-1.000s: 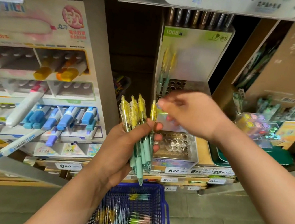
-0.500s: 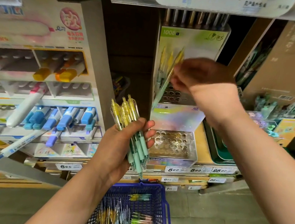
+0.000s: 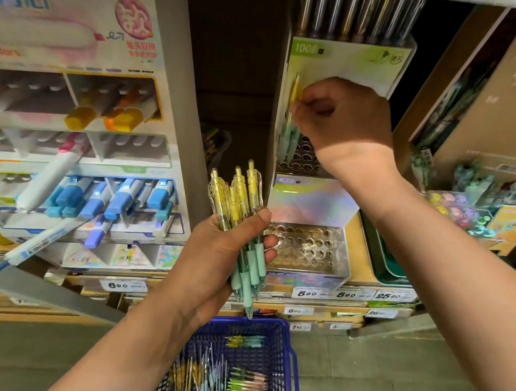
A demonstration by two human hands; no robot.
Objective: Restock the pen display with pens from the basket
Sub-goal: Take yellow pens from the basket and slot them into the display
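1. While the right hand works at the upper tier of the pen display, its thumb and fingertips pinch a yellow-topped pen. This pen stands nearly upright, with its green grip end down toward the upper hole tray.
2. Open holes lie just below the pinched pen and to its right. The coming move is therefore probably a straight push down along the pen's own length. For this tier the right hand is the nearer one.
3. The left hand is clenched round a bundle of pens, yellow button ends up and tips down. The bundle sits below and left of the upper tier, in front of the lower hole tray, where many holes stand empty.
4. The basket is on the floor beneath the left forearm, with more pens lying flat inside it.
5. Limits of view:
   - The right hand and wrist cover much of the upper tray.
   - Whether the pen tip has entered a hole cannot be told.
   - How many pens stand beside it is unclear.
   - The basket's near edge is cut off.
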